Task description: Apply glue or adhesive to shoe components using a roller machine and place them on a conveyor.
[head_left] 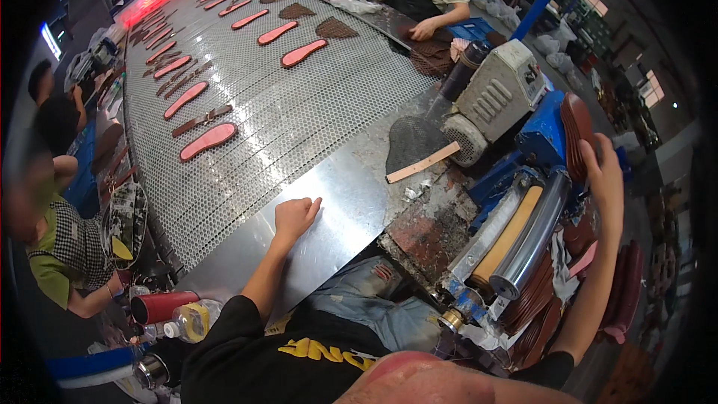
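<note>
Over the bare metal plate at the conveyor's near end, my left hand point(297, 218) is closed with its thumb out, and nothing shows in it. My right hand point(604, 164) reaches up at the right, its fingers wrapped against the edge of a stack of brown shoe soles point(574, 131). That stack stands on the blue housing point(540, 135) of a roller machine. Between my arms are the machine's shiny steel roller point(532, 232) and a yellowish roller point(508, 236). Pink insoles point(209, 141) and brown straps point(202, 120) lie in rows on the mesh conveyor point(247, 172).
A grey motor point(493, 90) stands beyond the rollers, near a dark mesh piece point(413, 142) and a wooden strip point(423, 162). More brown soles point(535, 295) hang below right. At left are a red canister point(164, 307) and a plastic bottle point(193, 320). Co-workers flank the conveyor.
</note>
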### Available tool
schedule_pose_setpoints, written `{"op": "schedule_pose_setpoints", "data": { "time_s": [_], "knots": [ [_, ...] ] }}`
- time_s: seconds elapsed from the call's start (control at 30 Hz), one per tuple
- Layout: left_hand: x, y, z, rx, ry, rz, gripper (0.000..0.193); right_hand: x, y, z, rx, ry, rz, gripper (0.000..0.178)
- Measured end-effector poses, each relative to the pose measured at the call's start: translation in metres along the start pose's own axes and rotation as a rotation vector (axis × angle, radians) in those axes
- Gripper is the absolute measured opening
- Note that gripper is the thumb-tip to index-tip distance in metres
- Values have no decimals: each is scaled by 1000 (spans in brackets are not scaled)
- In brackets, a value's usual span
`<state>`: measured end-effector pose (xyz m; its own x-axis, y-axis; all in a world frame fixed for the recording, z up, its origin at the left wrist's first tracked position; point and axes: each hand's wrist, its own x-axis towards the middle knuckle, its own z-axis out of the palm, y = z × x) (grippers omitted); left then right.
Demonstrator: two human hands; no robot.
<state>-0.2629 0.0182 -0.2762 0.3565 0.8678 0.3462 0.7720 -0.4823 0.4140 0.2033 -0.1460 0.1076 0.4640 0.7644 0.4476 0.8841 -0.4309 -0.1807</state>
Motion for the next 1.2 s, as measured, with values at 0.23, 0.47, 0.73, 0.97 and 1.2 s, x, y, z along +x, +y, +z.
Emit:
{"op": "schedule_pose_setpoints", "data": {
  "time_s": [0.23,0.47,0.73,0.97,1.2],
  "knots": [
    [2,2,-4,-16,-12,-10,46,46,19,31,-276,-124,79,43],
    [2,-4,2,36,-39,25,51,72,73,36,-236,-138,-10,36],
    [-2,-1,-10,-16,-71,-28,51,81,72,32,-157,-110,20,27],
    [-5,-4,-7,-31,-31,-4,48,99,108,31,-136,-142,13,27],
    [-4,-25,25,-86,5,2,34,-1,36,-8,301,75,-123,45]
  ]
}}
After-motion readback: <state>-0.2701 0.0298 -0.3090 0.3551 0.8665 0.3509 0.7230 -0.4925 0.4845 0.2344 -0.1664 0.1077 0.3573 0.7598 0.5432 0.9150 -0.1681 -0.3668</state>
